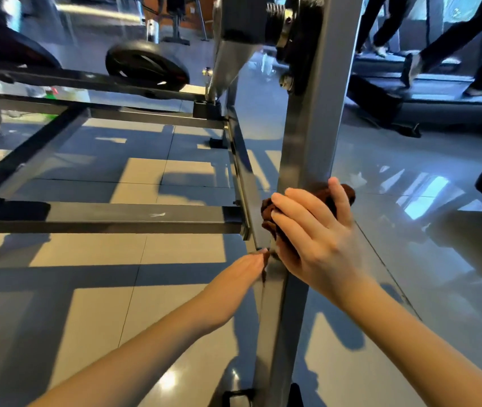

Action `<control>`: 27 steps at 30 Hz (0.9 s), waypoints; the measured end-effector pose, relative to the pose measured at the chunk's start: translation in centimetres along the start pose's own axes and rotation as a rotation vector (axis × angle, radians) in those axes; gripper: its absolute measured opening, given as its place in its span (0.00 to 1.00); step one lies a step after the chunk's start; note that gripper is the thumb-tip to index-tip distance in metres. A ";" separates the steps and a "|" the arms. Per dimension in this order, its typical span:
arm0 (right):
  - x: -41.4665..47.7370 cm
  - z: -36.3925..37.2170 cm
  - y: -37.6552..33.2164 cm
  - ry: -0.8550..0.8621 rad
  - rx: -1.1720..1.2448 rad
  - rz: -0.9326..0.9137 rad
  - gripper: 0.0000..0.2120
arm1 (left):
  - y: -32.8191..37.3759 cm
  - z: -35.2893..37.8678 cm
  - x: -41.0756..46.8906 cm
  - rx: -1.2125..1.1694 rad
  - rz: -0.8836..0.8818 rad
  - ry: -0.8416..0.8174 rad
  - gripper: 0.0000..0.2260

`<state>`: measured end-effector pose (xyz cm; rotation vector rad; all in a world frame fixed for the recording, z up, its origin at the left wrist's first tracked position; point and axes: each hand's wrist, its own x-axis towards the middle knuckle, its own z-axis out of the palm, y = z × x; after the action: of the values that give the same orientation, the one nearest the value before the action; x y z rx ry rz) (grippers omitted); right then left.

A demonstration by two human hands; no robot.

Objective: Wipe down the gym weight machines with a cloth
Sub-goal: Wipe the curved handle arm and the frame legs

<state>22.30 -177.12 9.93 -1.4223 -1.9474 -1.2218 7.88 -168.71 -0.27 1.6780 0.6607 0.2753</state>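
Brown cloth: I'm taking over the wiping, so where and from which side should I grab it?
Pinch the bunched end of the brown cloth that sticks out beyond the right hand, coming from the right. The rest is wadded under that hand against the grey upright post, so only the ends are free.

One head-worn wide-angle view, looking forward and down, close over machine frame point(310, 142) and floor point(93, 312)

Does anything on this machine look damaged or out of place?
Only a small white mark on the dark crossbar, left of the cloth in the right hand. It could be a scuff or smear; I cannot tell. Nothing else stands out.
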 end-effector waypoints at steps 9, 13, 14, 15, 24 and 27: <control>-0.6 1.3 -0.6 0.141 0.050 0.108 0.12 | 5.5 -1.3 -1.0 0.023 0.096 -0.029 0.13; -0.8 0.9 -1.1 0.121 -0.010 0.167 0.13 | 4.0 -0.7 -0.5 0.023 0.177 -0.053 0.18; -0.8 0.8 -1.3 0.116 -0.031 0.180 0.13 | 3.6 -0.6 -0.3 0.056 0.213 -0.064 0.20; -0.9 0.7 -1.4 0.112 -0.050 0.189 0.12 | 3.3 -0.7 -0.1 0.063 0.234 -0.071 0.22; -0.2 0.2 -3.4 0.069 -0.181 0.306 0.11 | 1.3 -2.9 1.1 0.309 0.306 -0.134 0.19; 1.5 -0.6 -3.6 -0.019 -0.311 0.200 0.10 | 0.5 -3.5 2.4 0.351 0.311 -0.151 0.20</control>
<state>18.32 -177.18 9.95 -1.7388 -1.6295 -1.4644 8.18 -164.54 0.60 2.1191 0.3447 0.2595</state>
